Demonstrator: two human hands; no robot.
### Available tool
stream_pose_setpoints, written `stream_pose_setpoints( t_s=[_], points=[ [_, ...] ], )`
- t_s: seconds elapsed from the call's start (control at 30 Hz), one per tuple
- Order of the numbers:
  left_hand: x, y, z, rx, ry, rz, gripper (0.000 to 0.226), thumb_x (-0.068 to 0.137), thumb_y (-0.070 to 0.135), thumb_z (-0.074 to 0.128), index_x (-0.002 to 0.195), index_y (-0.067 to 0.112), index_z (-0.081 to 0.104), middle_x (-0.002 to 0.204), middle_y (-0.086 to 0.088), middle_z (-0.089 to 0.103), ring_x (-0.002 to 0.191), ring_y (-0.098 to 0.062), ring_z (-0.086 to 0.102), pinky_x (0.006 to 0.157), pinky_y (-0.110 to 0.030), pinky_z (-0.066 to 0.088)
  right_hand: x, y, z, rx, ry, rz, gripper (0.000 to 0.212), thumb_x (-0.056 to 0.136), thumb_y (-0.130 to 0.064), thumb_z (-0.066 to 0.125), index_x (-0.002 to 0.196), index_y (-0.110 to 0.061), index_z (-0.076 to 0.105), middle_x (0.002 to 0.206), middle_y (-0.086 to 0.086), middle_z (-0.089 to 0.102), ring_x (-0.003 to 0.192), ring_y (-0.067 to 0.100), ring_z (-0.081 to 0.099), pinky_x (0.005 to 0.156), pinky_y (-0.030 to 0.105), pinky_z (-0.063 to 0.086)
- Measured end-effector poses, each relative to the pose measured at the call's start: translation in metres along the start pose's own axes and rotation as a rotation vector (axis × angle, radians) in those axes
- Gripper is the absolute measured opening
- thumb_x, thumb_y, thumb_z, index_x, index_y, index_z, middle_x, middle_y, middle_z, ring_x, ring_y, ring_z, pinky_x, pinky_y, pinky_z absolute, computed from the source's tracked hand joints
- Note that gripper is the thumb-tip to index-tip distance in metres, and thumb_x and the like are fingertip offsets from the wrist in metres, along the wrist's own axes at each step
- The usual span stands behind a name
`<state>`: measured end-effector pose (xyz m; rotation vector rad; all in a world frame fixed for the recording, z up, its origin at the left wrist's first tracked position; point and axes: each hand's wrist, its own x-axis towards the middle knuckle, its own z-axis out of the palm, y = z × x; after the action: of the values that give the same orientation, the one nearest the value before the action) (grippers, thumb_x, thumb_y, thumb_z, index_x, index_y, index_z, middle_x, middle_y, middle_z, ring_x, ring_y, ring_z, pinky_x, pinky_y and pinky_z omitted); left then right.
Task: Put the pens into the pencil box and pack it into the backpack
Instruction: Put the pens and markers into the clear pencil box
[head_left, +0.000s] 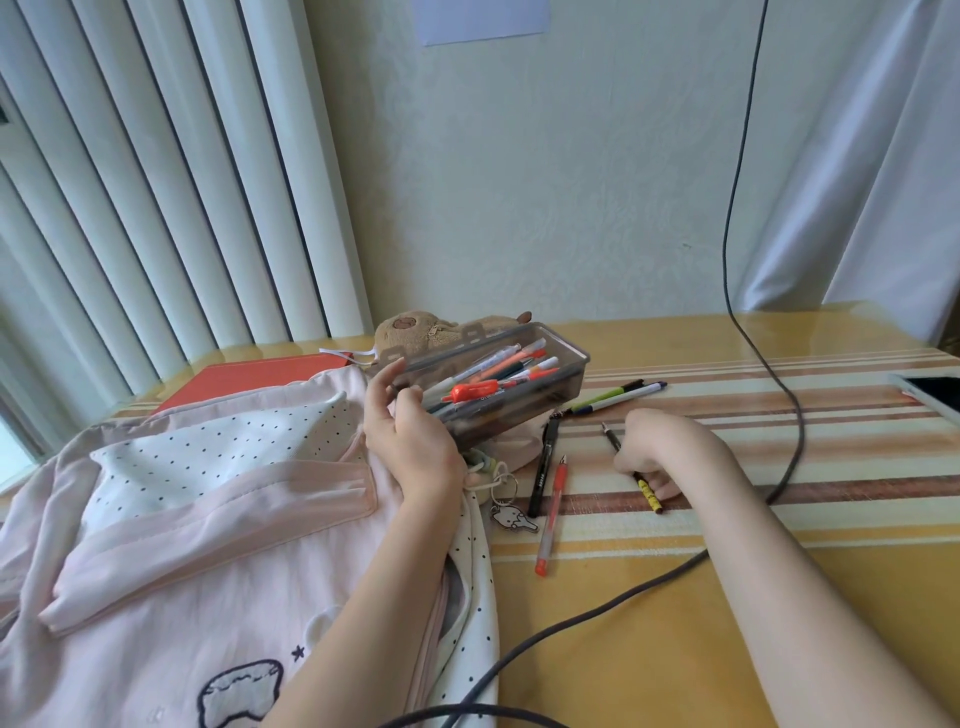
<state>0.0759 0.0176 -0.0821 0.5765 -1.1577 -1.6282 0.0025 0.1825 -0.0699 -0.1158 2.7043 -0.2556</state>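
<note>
A clear grey pencil box (550, 387) holds several pens and rests tilted on the edge of the pink backpack (208, 519). My left hand (410, 431) grips the box's near left end. My right hand (654, 449) pinches a black pen with a yellow band (647, 488) that lies on the striped tablecloth. Loose on the cloth are a black pen (543, 470), a red pen (550, 519), and two more pens (618, 397) beyond them. The backpack lies flat at the left with its polka-dot lining showing.
A grey cable (779, 415) runs down the wall and loops across the table under my right arm. A plush toy (415, 330) sits behind the box, a red notebook (249, 376) beside it. A keyring charm (511, 519) hangs off the backpack. A device (930, 389) lies at the right edge.
</note>
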Motion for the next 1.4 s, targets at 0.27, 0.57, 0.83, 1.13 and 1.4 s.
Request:
stream_pose_setpoints(
  t_s=[0.27,0.57,0.83,1.13,1.4],
  points=[
    [0.001,-0.001,0.000,0.005,-0.008,-0.009,0.036,0.086,-0.007,0.040,0.110,0.004,0.064,0.082,0.000,0.054,0.070,-0.002,0.051,0.072,-0.014,0.042,-0.010,-0.033,0.016,0.292,-0.120,-0.007,0.051,0.092,-0.049,0.052,0.107,-0.001,0.050,0.074,0.015,0.065,0.049,0.021,0.065,0.056,0.030,0.058],
    [-0.001,0.001,0.000,-0.013,-0.014,-0.026,0.036,0.086,-0.007,0.039,0.109,0.005,0.064,0.081,0.002,0.052,0.073,-0.006,0.050,0.079,-0.026,0.043,-0.001,-0.057,0.050,-0.095,0.260,-0.118,0.035,0.089,-0.028,0.049,0.121,-0.015,0.058,0.120,0.006,0.061,0.108,0.025,0.059,0.070,0.029,0.040],
    [0.003,-0.002,0.000,-0.074,0.038,0.009,0.035,0.084,-0.009,0.041,0.105,0.003,0.066,0.076,0.004,0.053,0.075,-0.008,0.051,0.066,-0.007,0.043,0.013,-0.045,0.036,0.084,0.276,-0.117,0.039,0.095,-0.008,0.039,0.134,-0.003,0.040,0.110,0.017,0.061,0.099,0.031,0.065,0.081,0.040,0.056],
    [0.004,-0.005,0.000,-0.063,0.040,0.012,0.035,0.083,-0.008,0.042,0.104,0.005,0.066,0.088,-0.006,0.056,0.080,-0.012,0.053,0.068,-0.007,0.043,0.059,0.007,0.018,-0.012,0.618,-0.269,0.054,0.087,0.002,0.042,0.128,-0.033,0.043,0.095,0.010,0.064,0.082,0.033,0.061,0.061,0.032,0.043],
    [0.007,-0.007,0.001,-0.084,0.051,0.007,0.035,0.082,-0.009,0.041,0.099,0.010,0.066,0.083,-0.001,0.057,0.085,-0.015,0.053,0.071,-0.011,0.044,0.080,-0.017,0.016,-0.139,0.548,-0.200,0.047,0.093,0.001,0.034,0.128,-0.027,0.050,0.119,0.010,0.063,0.108,0.033,0.059,0.068,0.033,0.040]
  ],
)
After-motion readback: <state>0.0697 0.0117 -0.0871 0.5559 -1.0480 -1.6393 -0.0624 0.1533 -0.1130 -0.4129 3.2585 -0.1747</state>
